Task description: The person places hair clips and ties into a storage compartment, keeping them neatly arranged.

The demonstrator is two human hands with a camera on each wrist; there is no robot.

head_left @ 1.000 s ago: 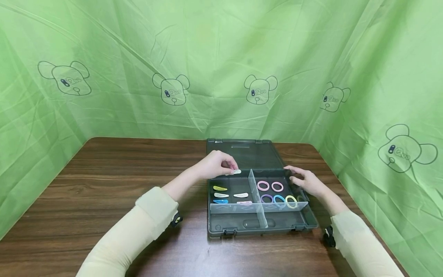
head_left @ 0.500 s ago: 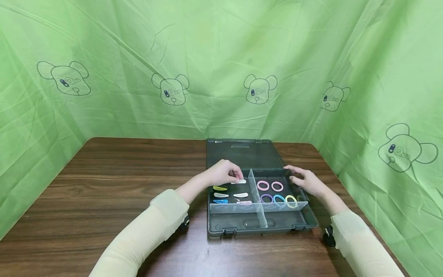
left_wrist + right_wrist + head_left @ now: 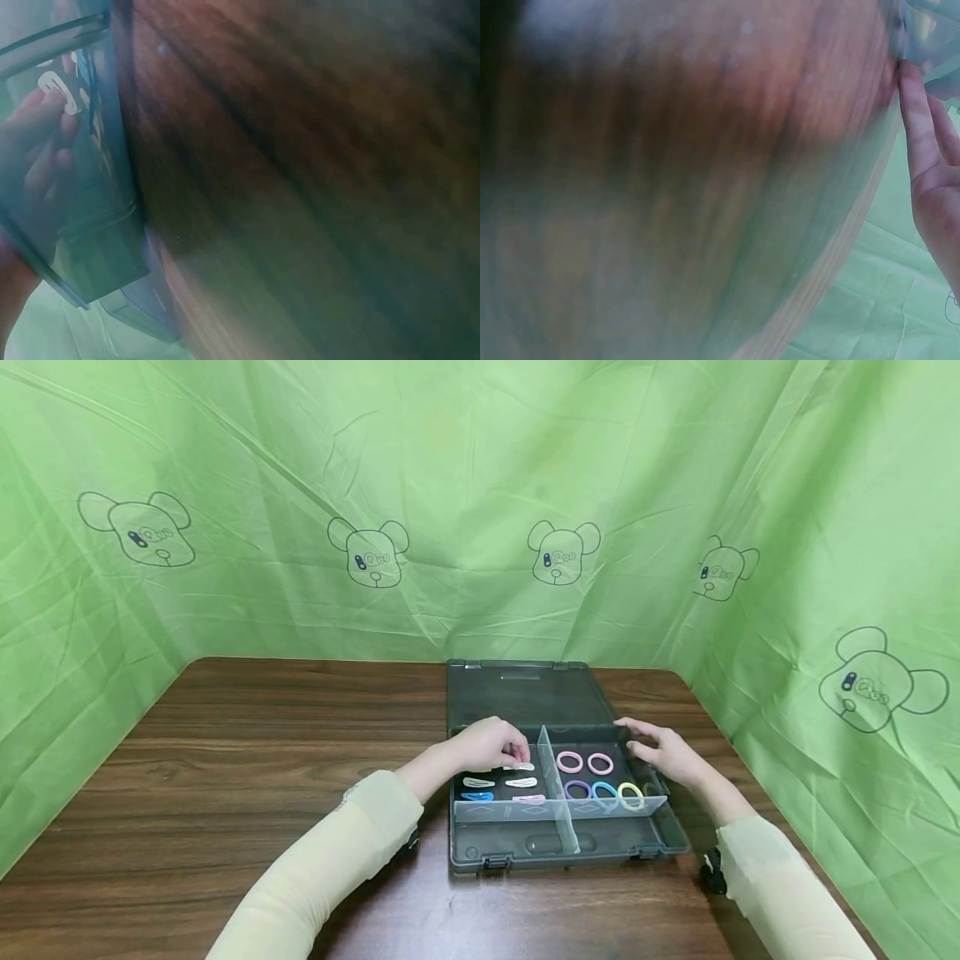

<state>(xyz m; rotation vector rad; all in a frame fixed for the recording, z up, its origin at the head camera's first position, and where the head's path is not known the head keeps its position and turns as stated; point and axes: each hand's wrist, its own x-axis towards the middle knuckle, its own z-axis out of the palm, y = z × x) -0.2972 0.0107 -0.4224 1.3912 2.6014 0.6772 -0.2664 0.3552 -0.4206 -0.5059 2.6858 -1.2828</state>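
Note:
My left hand (image 3: 491, 745) pinches a white snap hair clip (image 3: 60, 91) between thumb and fingers, low over the back-left compartment of a dark translucent divider box (image 3: 506, 862). White clips (image 3: 478, 782), a blue clip (image 3: 477, 797) and a pink clip (image 3: 529, 799) lie in that compartment; the yellow one is mostly hidden behind the hand. In the back-right compartment lie several hair ties, among them a pink one (image 3: 570, 762) and a yellow one (image 3: 630, 797). My right hand (image 3: 663, 753) rests on the box's right edge with its fingers loosely extended.
The box's lid (image 3: 525, 693) lies folded back behind it. Clear dividers (image 3: 553, 768) stand up between the compartments. A brown wooden table (image 3: 262, 760) carries the box, and a green curtain (image 3: 465, 460) hangs around the back and sides.
My left hand has moved forward-right and down, toward me, carrying the white hair clip from the back of the compartment to beside the yellow clip. The right hand stays in place.

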